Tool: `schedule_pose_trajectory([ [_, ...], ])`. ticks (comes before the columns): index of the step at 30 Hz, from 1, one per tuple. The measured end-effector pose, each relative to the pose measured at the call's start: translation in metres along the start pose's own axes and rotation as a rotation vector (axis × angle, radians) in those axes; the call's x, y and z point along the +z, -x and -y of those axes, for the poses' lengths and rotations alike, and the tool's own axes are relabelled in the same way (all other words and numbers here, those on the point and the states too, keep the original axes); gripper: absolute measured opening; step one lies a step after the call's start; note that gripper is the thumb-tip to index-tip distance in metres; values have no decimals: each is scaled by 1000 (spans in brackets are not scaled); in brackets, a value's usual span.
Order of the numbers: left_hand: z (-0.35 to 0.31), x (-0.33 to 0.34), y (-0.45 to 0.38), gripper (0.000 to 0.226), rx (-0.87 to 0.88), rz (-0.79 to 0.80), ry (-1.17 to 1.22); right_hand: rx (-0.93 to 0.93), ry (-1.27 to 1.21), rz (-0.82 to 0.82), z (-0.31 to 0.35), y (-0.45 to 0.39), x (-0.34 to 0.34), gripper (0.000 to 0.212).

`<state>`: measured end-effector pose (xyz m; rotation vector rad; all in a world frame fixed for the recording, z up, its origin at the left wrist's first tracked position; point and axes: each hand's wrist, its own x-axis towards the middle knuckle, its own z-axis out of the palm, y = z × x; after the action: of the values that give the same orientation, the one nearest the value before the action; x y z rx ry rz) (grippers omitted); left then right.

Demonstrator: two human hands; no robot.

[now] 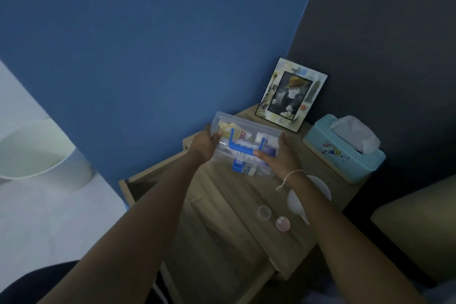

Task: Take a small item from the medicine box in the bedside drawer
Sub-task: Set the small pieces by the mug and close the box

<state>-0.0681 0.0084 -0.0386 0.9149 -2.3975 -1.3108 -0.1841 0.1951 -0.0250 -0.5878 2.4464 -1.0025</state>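
Observation:
A clear plastic medicine box point(246, 140) with a blue handle and blue latch is held just above the wooden bedside table point(222, 205), tilted toward me. My left hand point(204, 145) grips its left end and my right hand point(278, 158) grips its right end, thumb on the lid. Packets and small items show through the closed lid. The drawer point(138, 187) stands pulled out to the left under my left forearm; its inside is dark.
A photo frame point(291, 96) leans at the table's back corner. A light blue tissue box point(343, 150) sits at the right. A white lamp-like object point(298, 202), a clear small lid point(263, 212) and a pink round item point(283, 223) lie nearby. A white bin point(49, 155) stands left.

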Motion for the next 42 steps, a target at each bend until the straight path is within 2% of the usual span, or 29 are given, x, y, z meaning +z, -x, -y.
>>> schedule_pose_trajectory([
  [4,-1,4,4,51,-65,-34,60,-52,45,16,-2,1,6,105],
  [7,2,20,27,61,-148,-200,204,-76,65,5,-4,1,9,102],
  [10,12,48,61,40,-293,-494,301,-76,153,-13,-4,-1,9,101],
  [11,16,56,69,29,-354,-520,337,-77,188,-10,-4,-1,9,100],
  [13,22,69,77,16,-406,-381,428,-90,276,8,-4,-1,9,94],
  [16,20,78,75,21,-417,-120,520,-89,384,29,-3,-3,8,91],
  [20,9,77,73,23,-369,-93,633,-70,446,39,-5,-3,7,92],
  [24,8,72,74,23,-262,-137,518,-106,514,16,-6,-3,7,93],
  [29,10,68,81,22,0,-132,328,-160,567,19,-8,-5,5,93],
  [31,9,63,78,20,51,-128,287,-174,570,25,-8,-4,5,93],
  [35,0,52,63,20,119,-216,168,-186,542,53,-8,-2,3,92],
  [37,-2,45,55,29,198,-253,10,-187,529,59,-8,-2,3,91],
  [40,1,37,49,52,367,-322,-426,-199,523,54,-9,-4,4,91],
  [42,3,34,48,59,444,-304,-564,-210,517,45,-11,-5,4,91],
])
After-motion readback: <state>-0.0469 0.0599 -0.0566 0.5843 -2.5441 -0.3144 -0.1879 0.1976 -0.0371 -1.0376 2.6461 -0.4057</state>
